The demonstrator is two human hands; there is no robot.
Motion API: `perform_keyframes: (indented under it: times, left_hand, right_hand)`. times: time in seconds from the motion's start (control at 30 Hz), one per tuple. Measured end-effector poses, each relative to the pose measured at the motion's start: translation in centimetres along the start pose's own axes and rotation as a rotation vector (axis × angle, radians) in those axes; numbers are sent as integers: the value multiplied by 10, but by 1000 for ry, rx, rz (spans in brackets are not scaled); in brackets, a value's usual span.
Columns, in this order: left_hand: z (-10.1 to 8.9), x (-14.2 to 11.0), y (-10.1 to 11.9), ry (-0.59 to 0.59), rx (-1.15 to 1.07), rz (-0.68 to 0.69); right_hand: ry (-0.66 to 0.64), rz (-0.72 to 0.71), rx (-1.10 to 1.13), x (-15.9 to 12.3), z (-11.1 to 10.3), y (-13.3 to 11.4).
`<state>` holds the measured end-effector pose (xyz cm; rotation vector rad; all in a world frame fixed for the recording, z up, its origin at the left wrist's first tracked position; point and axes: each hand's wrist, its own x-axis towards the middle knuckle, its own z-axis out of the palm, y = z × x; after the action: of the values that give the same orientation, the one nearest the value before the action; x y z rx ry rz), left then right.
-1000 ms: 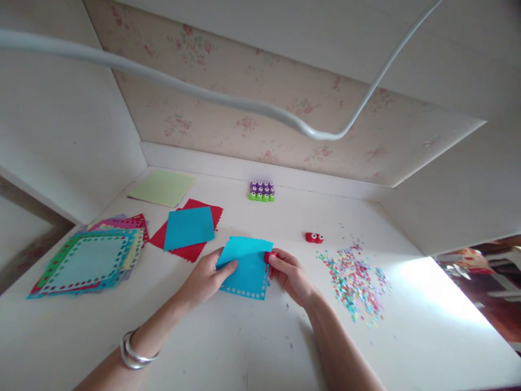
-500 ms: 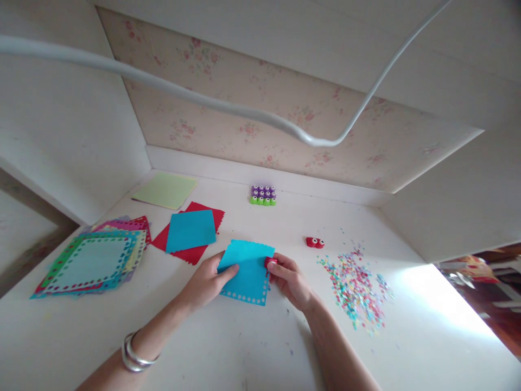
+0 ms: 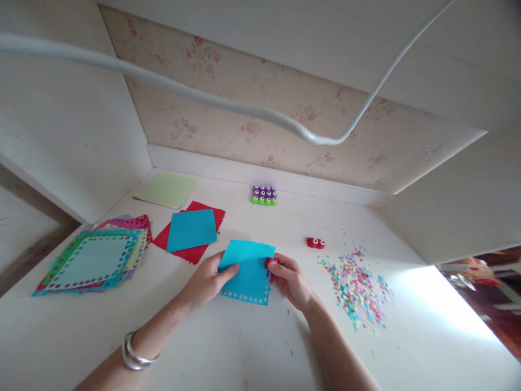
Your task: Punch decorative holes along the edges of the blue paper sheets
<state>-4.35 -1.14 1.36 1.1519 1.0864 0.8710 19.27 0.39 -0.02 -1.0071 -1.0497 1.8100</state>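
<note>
A blue sheet of paper (image 3: 249, 266) is held a little above the white table, with small punched holes along its near edge and up part of its right edge. My left hand (image 3: 214, 277) grips its left side, thumb on top and fingers underneath. In my right hand (image 3: 291, 279) is a red craft punch (image 3: 271, 264), set over the paper's right edge with my thumb on it. The paper under the punch is hidden. Two more red punches (image 3: 316, 243) stand to the right, beyond my right hand.
Punched confetti (image 3: 360, 290) lies scattered at the right. Purple and green punches (image 3: 264, 195) stand in rows at the back. Blue paper (image 3: 192, 230) lies on red sheets (image 3: 197, 254); pale green paper (image 3: 166, 190) and a pile of hole-bordered sheets (image 3: 91, 260) are at left. A white cable (image 3: 260, 113) crosses above.
Almost nothing differs. Both hands keep their grip on the blue paper and the red punch, and the whole view has shifted very slightly.
</note>
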Motion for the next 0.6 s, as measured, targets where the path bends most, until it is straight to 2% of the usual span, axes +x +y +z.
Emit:
perform_keyframes:
  times: [0.6]
  left_hand:
    - [0, -2, 1, -35, -41, -42]
  right_hand:
    - [12, -3, -5, 1, 2, -1]
